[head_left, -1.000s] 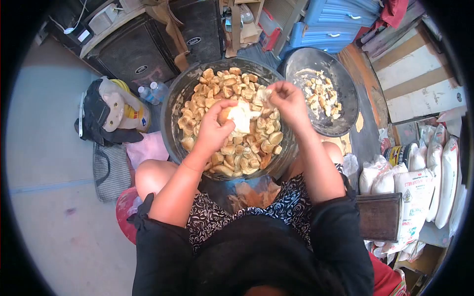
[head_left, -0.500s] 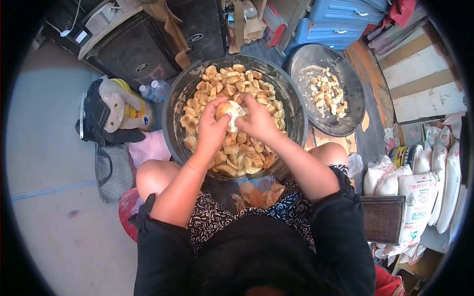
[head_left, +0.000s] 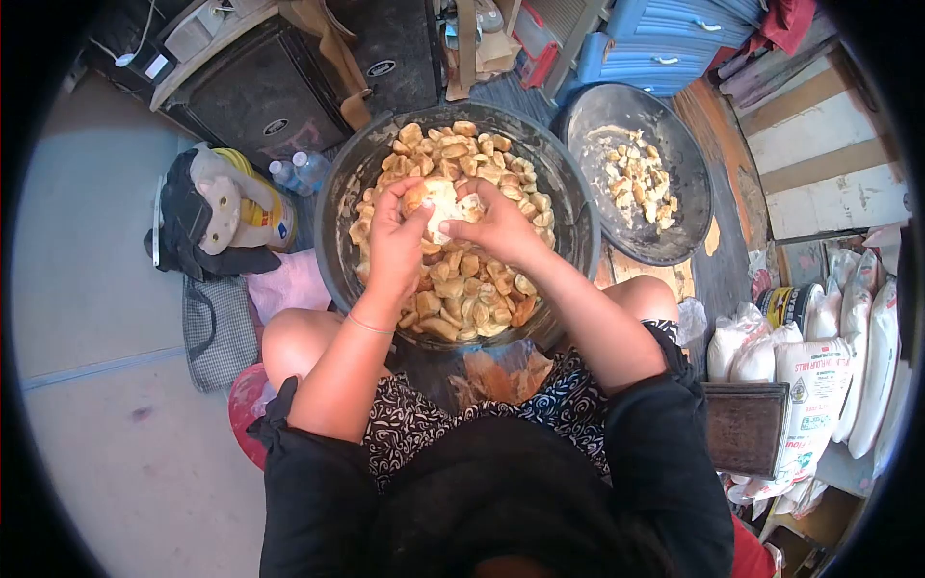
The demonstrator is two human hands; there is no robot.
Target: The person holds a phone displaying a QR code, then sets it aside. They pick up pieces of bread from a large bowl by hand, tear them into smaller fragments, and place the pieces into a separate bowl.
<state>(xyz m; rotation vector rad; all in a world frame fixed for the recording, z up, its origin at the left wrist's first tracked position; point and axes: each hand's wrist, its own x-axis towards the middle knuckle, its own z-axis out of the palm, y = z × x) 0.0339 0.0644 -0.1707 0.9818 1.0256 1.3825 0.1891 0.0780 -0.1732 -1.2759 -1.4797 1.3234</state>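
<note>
Over the big dark tub [head_left: 583, 173], my left hand [head_left: 397, 229] and my right hand [head_left: 503, 229] hold what looks like a bread roll [head_left: 445, 210] between them. Its crust is golden brown and its pale inside faces up, pulled open. Both thumbs press into the pale part, while the curled fingers grip the outer edges. Beneath the hands, the tub is heaped with browned bread pieces [head_left: 472, 294]. Parts of the roll are covered by my fingers.
A smaller dark basin [head_left: 699, 197] with pale broken bits [head_left: 641, 178] stands right of the tub. Blue drawers [head_left: 665, 43] and black cabinets [head_left: 260, 106] lie beyond. Plastic bottles [head_left: 308, 171] and a checked bag [head_left: 220, 332] are left; flour sacks [head_left: 814, 405] are right.
The roll has been opened wider, showing more of its pale inside. My hands have shifted slightly and the left thumb now lies across the roll.
</note>
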